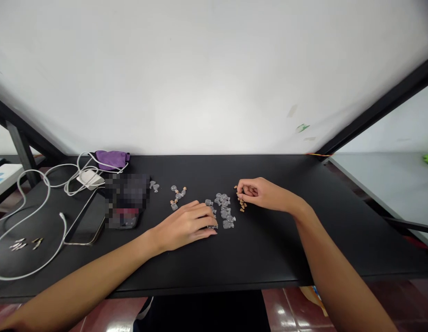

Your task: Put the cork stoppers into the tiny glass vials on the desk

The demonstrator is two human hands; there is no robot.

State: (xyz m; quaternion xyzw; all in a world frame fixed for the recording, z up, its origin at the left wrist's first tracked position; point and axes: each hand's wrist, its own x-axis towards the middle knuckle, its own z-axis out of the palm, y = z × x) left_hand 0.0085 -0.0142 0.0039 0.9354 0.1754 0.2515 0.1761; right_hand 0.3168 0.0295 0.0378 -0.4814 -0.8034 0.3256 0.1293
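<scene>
Curling over the clear miniature bottles [225, 211], the left hand [186, 226] is held half-closed, any grip hidden; the right hand [255, 191] is loosely fisted beside small cork stoppers [241, 202], any hold unseen.

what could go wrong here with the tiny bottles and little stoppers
The tiny clear bottles sit bunched against the left hand, so a careless move could knock them over and roll them apart. The small tan stoppers lie loose beside the right hand and could easily get brushed aside or lost.
</scene>
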